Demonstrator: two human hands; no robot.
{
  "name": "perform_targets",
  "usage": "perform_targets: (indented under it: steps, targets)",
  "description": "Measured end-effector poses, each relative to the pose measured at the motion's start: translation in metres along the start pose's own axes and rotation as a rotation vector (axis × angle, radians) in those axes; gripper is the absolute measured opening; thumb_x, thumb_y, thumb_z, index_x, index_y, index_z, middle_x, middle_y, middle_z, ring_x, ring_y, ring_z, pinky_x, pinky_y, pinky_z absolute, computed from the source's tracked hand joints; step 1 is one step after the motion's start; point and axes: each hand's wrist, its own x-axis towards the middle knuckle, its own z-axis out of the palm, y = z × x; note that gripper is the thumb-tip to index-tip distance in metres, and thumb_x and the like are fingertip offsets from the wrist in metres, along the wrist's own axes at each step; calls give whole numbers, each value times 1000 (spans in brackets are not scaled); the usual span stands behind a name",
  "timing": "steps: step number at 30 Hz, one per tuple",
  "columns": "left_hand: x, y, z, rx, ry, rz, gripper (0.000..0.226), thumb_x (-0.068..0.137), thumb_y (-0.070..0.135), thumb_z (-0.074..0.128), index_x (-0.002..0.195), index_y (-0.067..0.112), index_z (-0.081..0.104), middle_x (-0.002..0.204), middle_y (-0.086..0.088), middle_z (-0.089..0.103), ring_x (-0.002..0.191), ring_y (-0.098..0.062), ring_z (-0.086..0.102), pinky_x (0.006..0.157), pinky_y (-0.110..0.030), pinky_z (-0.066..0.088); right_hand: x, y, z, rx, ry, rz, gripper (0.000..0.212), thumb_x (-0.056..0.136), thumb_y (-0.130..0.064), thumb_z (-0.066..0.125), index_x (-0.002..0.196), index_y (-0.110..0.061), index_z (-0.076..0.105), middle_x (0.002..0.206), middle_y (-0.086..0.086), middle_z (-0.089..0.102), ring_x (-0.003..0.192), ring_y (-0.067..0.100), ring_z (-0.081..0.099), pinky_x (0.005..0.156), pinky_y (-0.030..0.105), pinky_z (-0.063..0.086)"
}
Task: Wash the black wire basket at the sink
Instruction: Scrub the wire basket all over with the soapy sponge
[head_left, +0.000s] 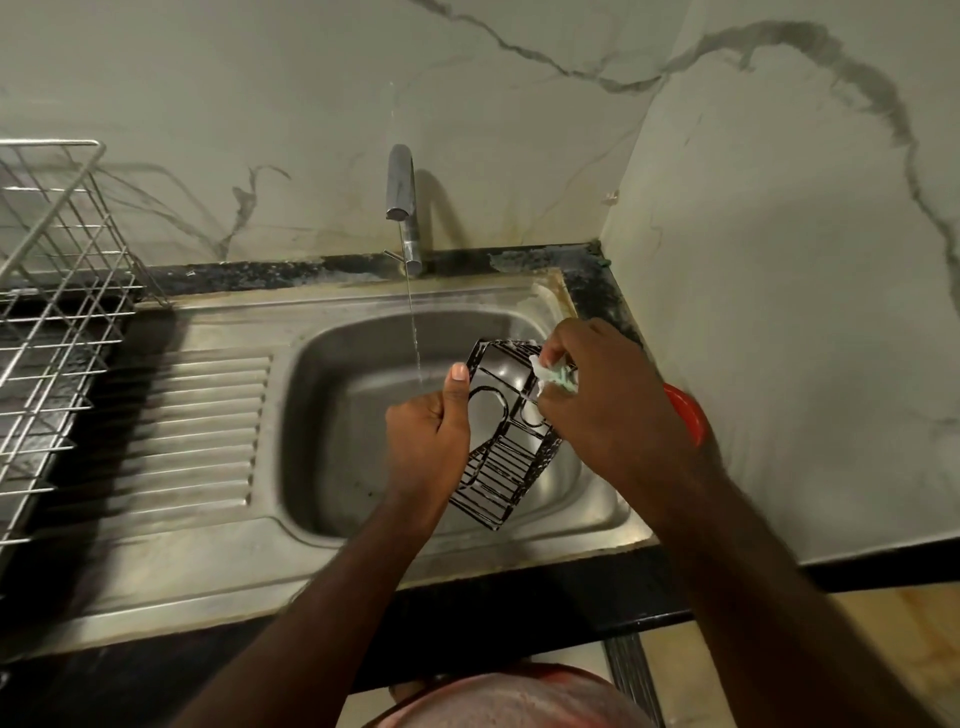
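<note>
The black wire basket (506, 441) hangs tilted over the steel sink (332, 415), its open side facing me. My left hand (428, 436) grips its left edge, thumb pointing up along the rim. My right hand (602, 400) pinches a soapy green and white scrubber (553, 376) against the basket's upper right corner, where foam clings to the wires. A thin stream of water falls from the chrome tap (402, 202) into the basin just left of the basket.
A ribbed steel drainboard (202, 431) lies left of the basin. A silver wire dish rack (52, 312) stands at the far left. A red object (688, 415) shows behind my right wrist on the counter's right edge. Marble walls close the corner.
</note>
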Motion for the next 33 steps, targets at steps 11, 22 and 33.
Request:
perform_targets:
  steps: [11, 22, 33]
  targets:
    - [0, 0, -6, -121, -68, 8, 73, 96, 57, 38, 47, 3, 35, 44, -4, 28, 39, -16, 24, 40, -29, 15, 11, 27, -15, 635, 205, 123, 31, 88, -6, 57, 107, -26, 70, 89, -10, 73, 74, 11, 68, 61, 28, 56]
    - [10, 3, -39, -206, -183, 87, 80, 93, 54, 39, 48, -12, 35, 39, -5, 30, 33, -10, 23, 37, -20, 16, 86, 20, -15, 61, -410, -250, 35, 90, -14, 63, 123, -28, 62, 119, -2, 64, 87, 14, 65, 70, 26, 55]
    - [30, 29, -62, -141, -303, 161, 71, 90, 62, 45, 52, 2, 49, 43, -3, 40, 37, -15, 32, 40, -21, 24, 94, 3, -14, -91, -399, -375, 25, 91, -12, 62, 116, -14, 68, 108, 1, 71, 76, -6, 59, 64, 9, 43]
